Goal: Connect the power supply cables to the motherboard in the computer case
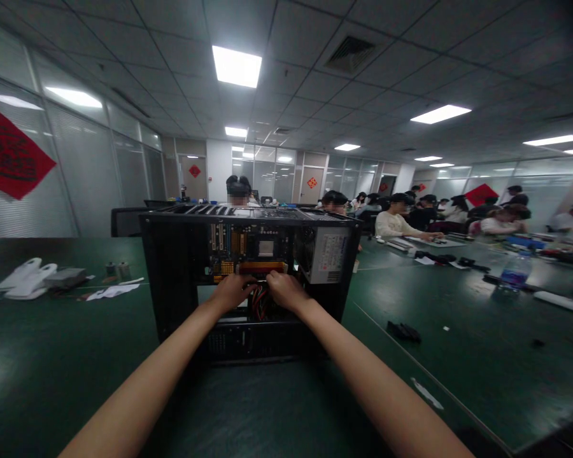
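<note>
computer case (169, 273) stands open around left fingers (246, 280) and right fingers (275, 280).

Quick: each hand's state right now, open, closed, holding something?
Left hand: curled inside the open, boxy black computer case; whether it holds anything can't be told.
Right hand: curled there too; grip can't be told.

Fingers (274, 278) small, exact grip unclear

Reaching into the open computer case (272, 337) with left hand (232, 292) and right hand (286, 291), beside wires (259, 305) within it.
</note>
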A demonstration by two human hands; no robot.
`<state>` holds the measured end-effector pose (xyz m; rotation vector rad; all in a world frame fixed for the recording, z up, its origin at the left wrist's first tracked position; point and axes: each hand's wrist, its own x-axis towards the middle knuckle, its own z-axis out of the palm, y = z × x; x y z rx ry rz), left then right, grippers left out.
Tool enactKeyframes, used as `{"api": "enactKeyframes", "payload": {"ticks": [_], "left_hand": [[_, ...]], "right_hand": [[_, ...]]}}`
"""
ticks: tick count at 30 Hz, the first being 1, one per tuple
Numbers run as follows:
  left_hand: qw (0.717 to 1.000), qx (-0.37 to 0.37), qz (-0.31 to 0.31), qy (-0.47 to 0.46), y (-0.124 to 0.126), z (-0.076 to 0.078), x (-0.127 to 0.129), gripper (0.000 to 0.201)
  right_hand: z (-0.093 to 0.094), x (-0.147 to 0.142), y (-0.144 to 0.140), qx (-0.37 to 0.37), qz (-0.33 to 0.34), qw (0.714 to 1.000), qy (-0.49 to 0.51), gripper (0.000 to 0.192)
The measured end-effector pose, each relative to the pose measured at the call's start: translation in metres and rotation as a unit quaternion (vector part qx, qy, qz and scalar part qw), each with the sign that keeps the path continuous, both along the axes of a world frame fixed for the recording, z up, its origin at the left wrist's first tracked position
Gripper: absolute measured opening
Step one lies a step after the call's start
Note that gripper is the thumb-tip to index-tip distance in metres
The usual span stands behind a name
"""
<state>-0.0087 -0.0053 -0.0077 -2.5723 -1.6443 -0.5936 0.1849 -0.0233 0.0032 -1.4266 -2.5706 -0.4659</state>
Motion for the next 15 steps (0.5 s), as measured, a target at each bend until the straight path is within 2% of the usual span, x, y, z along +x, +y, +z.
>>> {"api": "enactKeyframes", "payload": {"ticks": [15], "left_hand": [[1.000, 0.004, 0.026, 0.015, 0.0007, 0.0035, 0.0039, 0.031]], "right_hand": [[0.0002, 0.0004, 0.0006, -0.004, -0.024, 0.999, 0.027, 0.027]]}}
